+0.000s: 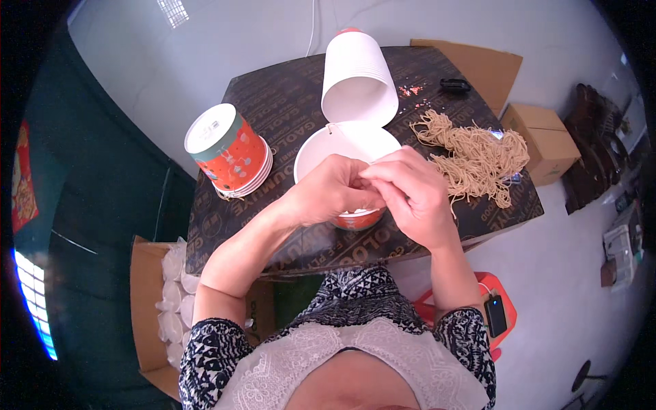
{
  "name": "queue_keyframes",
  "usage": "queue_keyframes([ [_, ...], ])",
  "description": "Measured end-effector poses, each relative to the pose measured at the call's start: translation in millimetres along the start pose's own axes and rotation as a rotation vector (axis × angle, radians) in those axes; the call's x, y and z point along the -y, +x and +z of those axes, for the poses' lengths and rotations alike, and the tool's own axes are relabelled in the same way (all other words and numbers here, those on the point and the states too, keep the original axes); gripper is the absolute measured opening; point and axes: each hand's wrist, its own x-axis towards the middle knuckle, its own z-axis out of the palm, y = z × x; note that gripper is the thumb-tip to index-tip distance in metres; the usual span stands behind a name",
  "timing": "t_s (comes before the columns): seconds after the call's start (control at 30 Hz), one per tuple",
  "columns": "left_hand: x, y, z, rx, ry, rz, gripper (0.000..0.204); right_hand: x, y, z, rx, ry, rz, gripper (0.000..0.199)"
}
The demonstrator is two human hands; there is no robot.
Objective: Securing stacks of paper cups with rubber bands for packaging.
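Note:
A paper bucket [314, 154], white inside and orange outside, stands open in front of me at the table's middle. A short loop of tan cord [332, 128] hangs at its far rim. Over its near side my left hand [326, 190] and my right hand [415, 197] meet with fingertips pinched together. Whatever they pinch is hidden between the fingers. To the right of my right hand lies a loose heap of tan cords [482, 160]. Behind the bucket, a nested stack of white paper buckets [359, 65] lies on its side, mouth toward me.
Upside down at the table's left stands a stack of orange and green buckets [239, 160]. Pink and white bits [411, 91] and a small black object [455, 85] lie far right on the dark printed table [287, 102]. Below left, a carton [145, 301] holds clear-wrapped items. A phone [496, 316] rests on a red stool.

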Motion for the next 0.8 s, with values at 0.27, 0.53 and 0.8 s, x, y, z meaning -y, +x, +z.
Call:
queue_keyframes([
  [0.27, 4, 4, -6, 0.001, -0.039, -0.080, 0.011, -13, -28, -3, -0.062, -0.180, 0.147, 0.012],
  [0.53, 3, 5, -4, -0.007, -0.002, -0.068, 0.006, 1, -39, 4, -0.013, -0.170, 0.172, 0.012],
  [0.8, 3, 8, -4, -0.022, -0.064, -0.070, 0.009, 6, -46, 12, -0.137, -0.209, 0.107, 0.016],
])
